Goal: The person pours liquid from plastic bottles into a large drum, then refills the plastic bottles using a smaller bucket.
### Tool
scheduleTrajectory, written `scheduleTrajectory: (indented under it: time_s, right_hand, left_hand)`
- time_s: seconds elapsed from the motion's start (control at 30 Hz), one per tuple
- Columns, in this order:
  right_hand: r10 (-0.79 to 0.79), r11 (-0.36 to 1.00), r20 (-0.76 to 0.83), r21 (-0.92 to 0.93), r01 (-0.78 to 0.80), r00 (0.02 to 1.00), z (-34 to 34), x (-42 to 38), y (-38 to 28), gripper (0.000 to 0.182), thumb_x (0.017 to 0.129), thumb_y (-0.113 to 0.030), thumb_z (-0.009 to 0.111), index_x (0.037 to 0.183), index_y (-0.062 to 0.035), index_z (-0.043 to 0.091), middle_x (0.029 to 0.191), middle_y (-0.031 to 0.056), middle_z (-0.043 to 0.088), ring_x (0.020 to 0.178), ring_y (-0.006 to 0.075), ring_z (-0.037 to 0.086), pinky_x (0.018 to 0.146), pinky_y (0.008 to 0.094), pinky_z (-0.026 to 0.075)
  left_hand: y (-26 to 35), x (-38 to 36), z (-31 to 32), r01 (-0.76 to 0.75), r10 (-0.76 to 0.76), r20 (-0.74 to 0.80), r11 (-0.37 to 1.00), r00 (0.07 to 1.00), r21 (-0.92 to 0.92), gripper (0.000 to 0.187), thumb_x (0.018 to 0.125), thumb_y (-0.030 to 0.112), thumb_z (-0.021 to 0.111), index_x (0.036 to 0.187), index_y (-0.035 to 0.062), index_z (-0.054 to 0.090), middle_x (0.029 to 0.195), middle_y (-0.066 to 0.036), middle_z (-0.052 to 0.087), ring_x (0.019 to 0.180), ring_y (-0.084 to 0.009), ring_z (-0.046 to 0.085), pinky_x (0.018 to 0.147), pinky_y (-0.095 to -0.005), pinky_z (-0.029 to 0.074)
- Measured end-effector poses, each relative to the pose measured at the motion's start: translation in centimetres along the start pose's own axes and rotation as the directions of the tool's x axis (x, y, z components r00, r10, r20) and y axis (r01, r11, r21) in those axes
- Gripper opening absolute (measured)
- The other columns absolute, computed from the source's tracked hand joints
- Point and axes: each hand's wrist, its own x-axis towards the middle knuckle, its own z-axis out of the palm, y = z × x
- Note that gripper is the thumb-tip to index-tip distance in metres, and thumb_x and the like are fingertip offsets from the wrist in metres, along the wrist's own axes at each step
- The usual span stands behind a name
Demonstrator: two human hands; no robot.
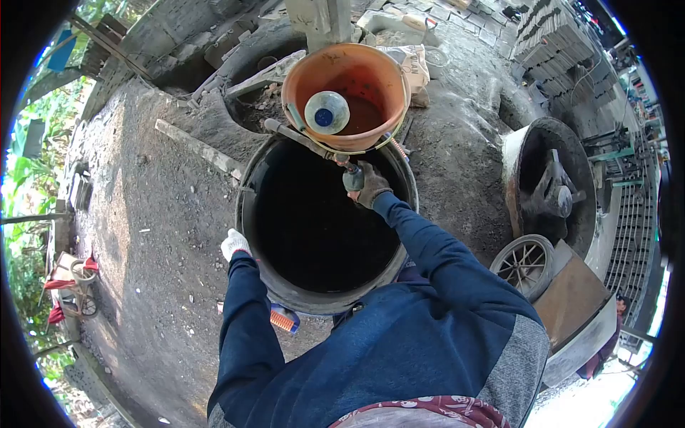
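Note:
A wide round drum (250, 207) with a dark interior stands in front of my body. Over its far rim is an orange bucket (392, 85) holding a clear bottle with a blue cap (324, 117). My right hand (372, 185), in a dark glove, is wrapped round a green bottle-like object (353, 178) above the drum's opening. Close to that object lies a grey pipe or handle (296, 137). At the drum's left rim is my left hand (235, 245) in a white glove; its fingers are too small and bunched to read. The drum's contents are too dark to tell.
At the right stands a second round tub (511, 167) with objects inside, beside a spoked wheel (523, 267). A wooden beam (200, 148) lies on the ground left of the drum. An orange-bristled brush (284, 320) is below the drum. Stacked tiles (553, 46) stand upper right.

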Motion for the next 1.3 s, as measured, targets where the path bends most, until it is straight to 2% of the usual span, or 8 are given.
scheduleTrajectory:
  time_s: [0.43, 0.53, 0.63, 0.73, 0.83, 1.03, 1.13, 1.3]
  right_hand:
    - [0.017, 1.000, 0.013, -0.007, -0.017, 1.000, -0.1, 0.0, 0.0, 0.105, 0.069, -0.033, 0.091, 0.155, -0.0158, 0.034, 0.142, 0.0245, 0.052, 0.129, 0.0438, 0.056, 0.109, 0.0484, 0.047]
    - [0.000, 1.000, 0.006, -0.005, 0.001, 1.000, 0.0, 0.1, 0.2, 0.104, 0.069, -0.033, 0.091, 0.155, -0.0161, 0.034, 0.142, 0.0245, 0.053, 0.129, 0.0440, 0.056, 0.108, 0.0485, 0.047]
    - [-0.021, 1.000, -0.012, -0.013, 0.021, 1.000, 0.3, 0.2, 0.5, 0.104, 0.069, -0.033, 0.091, 0.155, -0.0164, 0.034, 0.141, 0.0243, 0.053, 0.128, 0.0443, 0.057, 0.108, 0.0485, 0.048]
    - [-0.016, 1.000, -0.016, -0.024, 0.016, 1.000, 0.3, 0.2, 0.5, 0.104, 0.069, -0.034, 0.092, 0.154, -0.0167, 0.034, 0.140, 0.0241, 0.054, 0.127, 0.0445, 0.057, 0.107, 0.0486, 0.048]
    - [0.004, 1.000, 0.005, -0.023, -0.004, 1.000, 0.2, 0.3, 0.4, 0.105, 0.069, -0.033, 0.092, 0.154, -0.0170, 0.034, 0.140, 0.0240, 0.054, 0.127, 0.0444, 0.057, 0.107, 0.0488, 0.048]
    - [0.000, 1.000, 0.024, -0.017, 0.001, 1.000, 0.0, 0.4, 0.5, 0.105, 0.068, -0.033, 0.092, 0.154, -0.0170, 0.034, 0.140, 0.0235, 0.054, 0.127, 0.0436, 0.057, 0.107, 0.0492, 0.048]
    - [0.009, 1.000, 0.038, -0.011, -0.009, 0.999, -0.2, 0.3, 0.3, 0.105, 0.069, -0.033, 0.092, 0.154, -0.0165, 0.034, 0.139, 0.0234, 0.055, 0.128, 0.0435, 0.057, 0.107, 0.0490, 0.048]
    - [0.010, 1.000, 0.040, -0.008, -0.010, 0.999, -0.8, 0.1, -0.3, 0.104, 0.069, -0.033, 0.091, 0.154, -0.0153, 0.034, 0.139, 0.0236, 0.055, 0.128, 0.0435, 0.057, 0.108, 0.0486, 0.047]
  left_hand:
    - [1.1, -1.2, -1.1, 0.017, -0.017, -0.001, 0.999, 1.000, 0.027, 0.063, 0.105, 0.043, 0.034, 0.098, -0.0059, 0.073, 0.099, -0.028, 0.075, 0.100, -0.0399, 0.073, 0.087, -0.0454, 0.056]
    - [1.5, -2.1, -2.2, -0.111, 0.110, 0.015, 0.985, 0.994, 0.135, 0.065, 0.104, 0.044, 0.036, 0.098, -0.0080, 0.073, 0.099, -0.029, 0.074, 0.100, -0.0404, 0.073, 0.087, -0.0457, 0.056]
    - [2.3, -3.1, -2.7, 0.040, -0.040, -0.011, 0.999, 0.999, -0.037, 0.066, 0.103, 0.045, 0.036, 0.099, -0.0095, 0.073, 0.099, -0.029, 0.074, 0.100, -0.0409, 0.073, 0.088, -0.0461, 0.055]
    - [1.4, -2.0, -2.1, -0.113, 0.113, 0.007, 0.985, 0.994, 0.130, 0.066, 0.103, 0.045, 0.035, 0.099, -0.0089, 0.073, 0.099, -0.030, 0.074, 0.100, -0.0415, 0.073, 0.088, -0.0466, 0.055]
    - [1.6, -2.0, -1.8, 0.033, -0.033, -0.020, 0.999, 0.999, 0.001, 0.064, 0.104, 0.044, 0.035, 0.098, -0.0073, 0.073, 0.099, -0.030, 0.074, 0.100, -0.0417, 0.073, 0.088, -0.0474, 0.055]
    - [0.8, -1.0, -1.0, -0.053, 0.056, -0.021, 0.993, 0.998, 0.110, 0.061, 0.105, 0.041, 0.034, 0.097, -0.0035, 0.074, 0.099, -0.027, 0.075, 0.098, -0.0411, 0.073, 0.087, -0.0476, 0.056]
    - [1.1, -1.8, -1.8, -0.168, 0.167, 0.021, 0.960, 0.986, 0.222, 0.060, 0.105, 0.040, 0.034, 0.097, -0.0030, 0.074, 0.099, -0.027, 0.075, 0.098, -0.0404, 0.073, 0.087, -0.0474, 0.056]
    - [1.2, -1.8, -1.9, -0.121, 0.121, 0.011, 0.980, 0.993, 0.155, 0.061, 0.104, 0.042, 0.036, 0.094, -0.0045, 0.074, 0.101, -0.028, 0.074, 0.100, -0.0408, 0.073, 0.088, -0.0476, 0.055]
